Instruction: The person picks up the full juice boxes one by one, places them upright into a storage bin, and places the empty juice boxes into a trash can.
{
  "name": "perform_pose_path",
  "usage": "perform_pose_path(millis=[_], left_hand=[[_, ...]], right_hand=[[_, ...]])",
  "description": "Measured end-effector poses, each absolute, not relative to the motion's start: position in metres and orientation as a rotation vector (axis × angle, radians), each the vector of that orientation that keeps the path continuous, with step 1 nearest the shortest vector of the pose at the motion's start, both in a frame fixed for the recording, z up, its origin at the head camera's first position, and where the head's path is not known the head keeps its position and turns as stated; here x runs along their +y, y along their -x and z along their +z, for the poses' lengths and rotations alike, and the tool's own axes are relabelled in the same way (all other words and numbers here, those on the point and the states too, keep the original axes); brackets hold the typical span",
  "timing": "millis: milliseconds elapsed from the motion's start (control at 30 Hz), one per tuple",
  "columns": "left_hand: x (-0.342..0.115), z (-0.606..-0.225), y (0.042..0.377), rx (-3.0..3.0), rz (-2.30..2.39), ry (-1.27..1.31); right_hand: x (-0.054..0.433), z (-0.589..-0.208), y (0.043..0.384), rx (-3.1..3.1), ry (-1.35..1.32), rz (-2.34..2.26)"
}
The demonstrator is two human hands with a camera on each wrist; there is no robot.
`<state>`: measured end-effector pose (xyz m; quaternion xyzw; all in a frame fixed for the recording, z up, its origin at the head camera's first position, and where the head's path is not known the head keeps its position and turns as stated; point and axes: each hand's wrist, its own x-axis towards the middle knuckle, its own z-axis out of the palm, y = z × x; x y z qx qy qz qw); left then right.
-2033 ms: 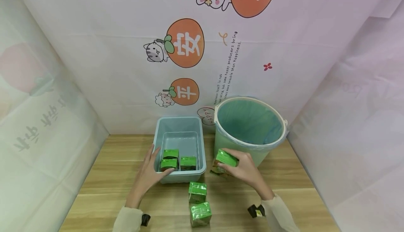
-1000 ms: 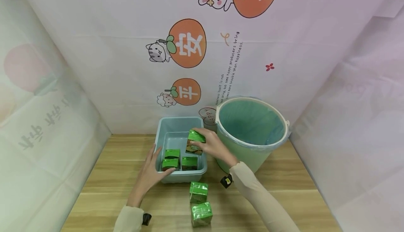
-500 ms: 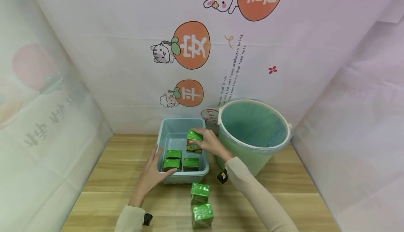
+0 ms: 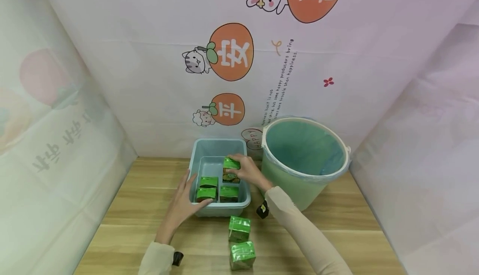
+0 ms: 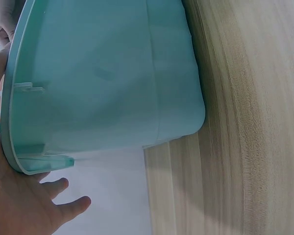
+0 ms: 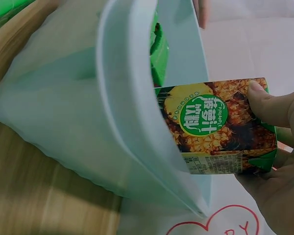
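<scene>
In the head view a light blue plastic basin stands against the back wall. My left hand rests at its near left corner, fingers spread along the rim and thumb over the front edge. My right hand pinches a pineapple juice box by its top end, between thumb and fingers. That box is partly inside the basin, upright along its right side. Towards the front of the basin sit three more green-topped juice boxes: one at the right, two at the left.
Two juice boxes, one farther and one nearer, stand on the wooden table before the basin. A tall green bin with a liner is close to the basin's right. Printed cloth walls enclose the table.
My right hand has brought a juice box from beside the bin, leftward into the basin, then lowered it. The left hand has stayed at the basin's rim. The head view has shifted slightly.
</scene>
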<state>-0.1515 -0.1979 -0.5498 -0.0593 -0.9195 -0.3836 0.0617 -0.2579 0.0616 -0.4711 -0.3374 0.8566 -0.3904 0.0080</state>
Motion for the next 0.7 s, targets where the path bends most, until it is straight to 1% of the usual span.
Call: perform_pose_path(millis=[333,700], left_hand=[[-0.198,-0.551,0.152,-2.781,-1.160,0.169],[-0.201,-0.552,0.154,-2.788,-1.143,0.174]], right_hand=[[0.055,-0.487,0.259,2.649,1.026,-1.208],[0.052,-0.507,0.264,2.663,1.090,-1.143]])
